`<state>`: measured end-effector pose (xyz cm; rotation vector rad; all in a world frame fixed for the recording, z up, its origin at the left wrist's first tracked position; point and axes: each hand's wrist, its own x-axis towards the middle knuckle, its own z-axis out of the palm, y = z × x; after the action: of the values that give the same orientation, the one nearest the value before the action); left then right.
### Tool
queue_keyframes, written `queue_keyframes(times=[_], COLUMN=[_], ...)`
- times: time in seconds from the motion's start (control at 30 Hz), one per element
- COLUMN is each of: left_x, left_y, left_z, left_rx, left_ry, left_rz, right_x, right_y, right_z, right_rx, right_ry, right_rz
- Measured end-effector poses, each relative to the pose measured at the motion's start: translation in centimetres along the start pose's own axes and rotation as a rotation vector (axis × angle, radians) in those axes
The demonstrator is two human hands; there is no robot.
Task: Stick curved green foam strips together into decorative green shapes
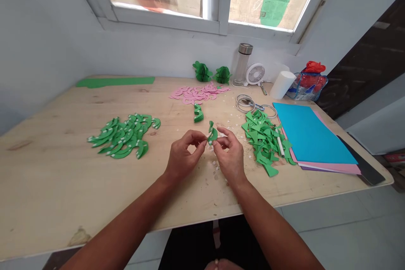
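a right hand (230,154) grips a small green paper piece (213,136) above the wooden table (57,177) while the left hand (186,156) pinches its left edge between thumb and forefinger. pink cutouts (194,94) lie beyond it.

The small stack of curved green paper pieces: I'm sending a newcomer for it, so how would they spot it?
On the pale wooden table, find the loose pink paper cutouts. The stack sits just on their near side. Unlike the sprawling green paper heaps to either side, it is compact and neatly layered.
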<state>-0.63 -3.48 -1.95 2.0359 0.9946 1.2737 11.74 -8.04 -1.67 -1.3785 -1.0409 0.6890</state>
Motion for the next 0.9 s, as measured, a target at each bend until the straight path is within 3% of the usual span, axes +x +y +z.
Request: queue_keyframes(times=[0.3, 0.6, 0.9], left_x=[0.03, -0.31, -0.07], left_y=[0.16, 0.0, -0.28], left_z=[0.13, 0.11, 0.25], left_rx=[-0.013, 0.251, 0.326], left_ry=[-0.028, 0.026, 0.081], left_rz=[0.198, 0.452, 0.419], right_x=[-0.08, -0.08, -0.16], right_y=[-0.02, 0.17, 0.18], right_z=[0.04, 0.02, -0.03], right_rx=[-0.006, -0.015, -0.066], right_ry=[0.059, 0.05, 0.04], right_rz=[-0.03, -0.049, -0.059])
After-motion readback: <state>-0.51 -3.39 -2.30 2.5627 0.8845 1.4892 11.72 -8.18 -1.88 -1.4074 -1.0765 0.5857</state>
